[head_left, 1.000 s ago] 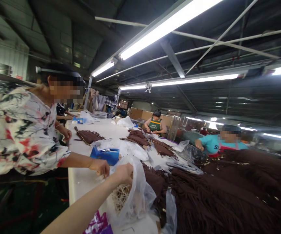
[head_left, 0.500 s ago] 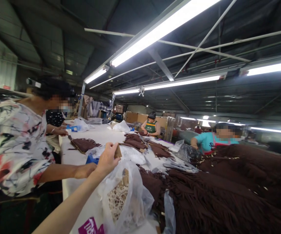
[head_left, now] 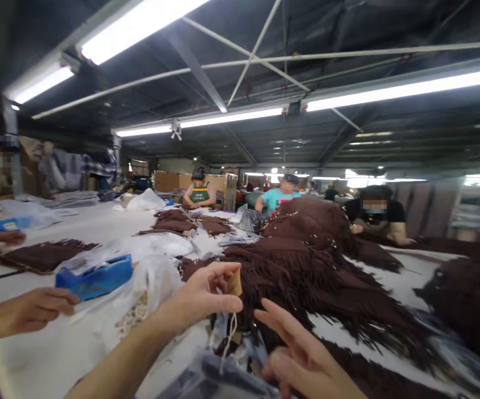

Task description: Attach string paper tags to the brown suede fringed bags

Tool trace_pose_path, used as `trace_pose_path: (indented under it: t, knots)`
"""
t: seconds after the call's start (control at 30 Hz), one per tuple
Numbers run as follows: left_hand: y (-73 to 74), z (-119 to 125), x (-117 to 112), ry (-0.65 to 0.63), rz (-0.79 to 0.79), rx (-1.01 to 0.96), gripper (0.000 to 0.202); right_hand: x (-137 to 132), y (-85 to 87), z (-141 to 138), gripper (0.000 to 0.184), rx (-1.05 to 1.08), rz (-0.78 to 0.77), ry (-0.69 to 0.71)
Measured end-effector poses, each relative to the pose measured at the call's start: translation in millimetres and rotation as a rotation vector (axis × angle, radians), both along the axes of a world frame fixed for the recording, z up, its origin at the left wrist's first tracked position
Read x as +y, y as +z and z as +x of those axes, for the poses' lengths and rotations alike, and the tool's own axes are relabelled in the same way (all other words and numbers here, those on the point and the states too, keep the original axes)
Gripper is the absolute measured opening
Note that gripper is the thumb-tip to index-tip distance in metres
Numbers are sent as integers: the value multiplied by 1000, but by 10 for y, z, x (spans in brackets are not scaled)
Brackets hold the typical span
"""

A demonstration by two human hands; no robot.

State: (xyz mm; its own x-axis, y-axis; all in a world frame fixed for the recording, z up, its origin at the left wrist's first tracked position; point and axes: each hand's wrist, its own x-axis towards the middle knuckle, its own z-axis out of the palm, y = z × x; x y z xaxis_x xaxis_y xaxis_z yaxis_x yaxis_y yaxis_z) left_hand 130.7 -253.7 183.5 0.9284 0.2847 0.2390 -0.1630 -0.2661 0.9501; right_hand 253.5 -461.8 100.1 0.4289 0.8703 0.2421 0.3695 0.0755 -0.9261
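Note:
My left hand pinches a small brown hang tag between thumb and fingers. A white string dangles from the tag. To its right, my right hand is open, fingers apart and holding nothing. Below both hands lies a dark item in clear plastic, blurred at the bottom edge. Left of my left wrist, a clear plastic bag contains tangled white strings. Dark brown fringed textiles are heaped just beyond my hands.
A blue tape dispenser stands on the white table, with a co-worker's hand beside it. A folded brown fringed piece lies farther back. Several other people work around the table, and lamps hang overhead.
The view has swung right. My left hand has brought the tag from over the table's left part to beside the brown heap, and my right hand has come into view.

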Motion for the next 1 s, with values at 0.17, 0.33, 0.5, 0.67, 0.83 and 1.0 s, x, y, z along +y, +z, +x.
trace_pose_path:
  t: [0.17, 0.33, 0.5, 0.67, 0.83, 1.0]
  knots:
    - [-168, 410, -335, -49, 412, 66, 64, 242, 130, -154, 55, 636, 109, 134]
    - [-297, 647, -365, 40, 572, 100, 59, -152, 89, 20, 44, 599, -132, 60]
    - [-479, 741, -250, 46, 568, 177, 53, -628, 51, 278, 51, 281, -273, -94]
    - [-729, 734, -406, -105, 578, 260, 50, -853, 92, 423, 50, 81, -92, -313]
    - [-949, 708, -705, -245, 551, 365, 55, -829, -2, 390, 39, 498, 148, -251]
    - [-1055, 715, -812, -275, 525, 392, 56, -707, -94, 370, 44, 740, 347, -64]
